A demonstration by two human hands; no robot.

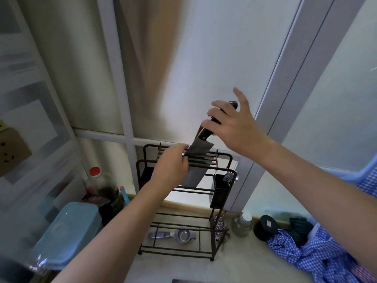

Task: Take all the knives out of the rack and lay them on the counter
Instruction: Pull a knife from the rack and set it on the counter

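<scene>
A dark metal wire rack (222, 160) stands on the pale counter (183, 268) against the window. A cleaver (199, 150) with a dark handle sits tilted in the rack's top slots, its wide grey blade reaching down below the bars. My right hand (230, 123) is closed around the cleaver's handle above the rack. My left hand (171, 166) rests on the rack's top bars, its fingertips touching the blade's left edge. Whether other knives remain in the slots is hidden by my hands.
A black utensil cup (219, 190) hangs on the rack's right side. A metal squeezer (175, 234) lies on the rack's bottom shelf. A red-capped bottle (98, 184) and a blue-lidded box (67, 231) stand left. A glass jar (242, 223), a black lid (267, 224) and checked cloth (318, 256) lie right.
</scene>
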